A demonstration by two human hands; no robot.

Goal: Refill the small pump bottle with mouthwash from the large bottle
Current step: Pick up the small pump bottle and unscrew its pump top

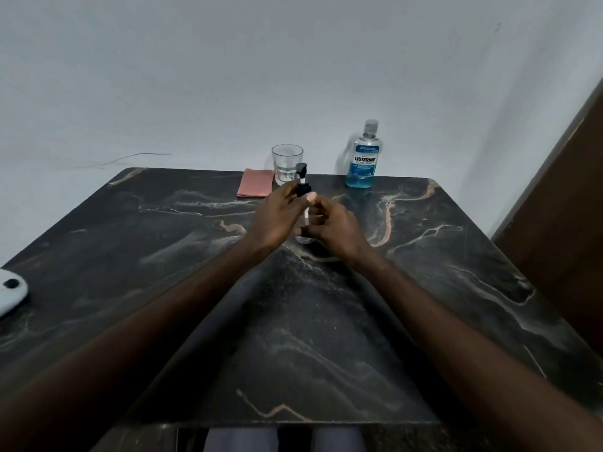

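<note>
The small clear pump bottle (305,237) stands on the dark marble table (195,288) at its middle. Its black pump head (301,179) sits raised, and a white dip tube shows below the collar. My left hand (277,220) is on the left of the bottle, fingertips pinching the pump collar. My right hand (332,223) wraps the bottle body from the right, thumb up against the collar. The large mouthwash bottle (363,158), with blue liquid and its cap on, stands upright at the back right of the table, apart from both hands.
An empty drinking glass (287,164) stands just behind the pump bottle. A folded pink cloth (256,187) lies to its left. A white device (9,291) rests at the table's left edge. A brown wooden panel (561,223) rises on the right.
</note>
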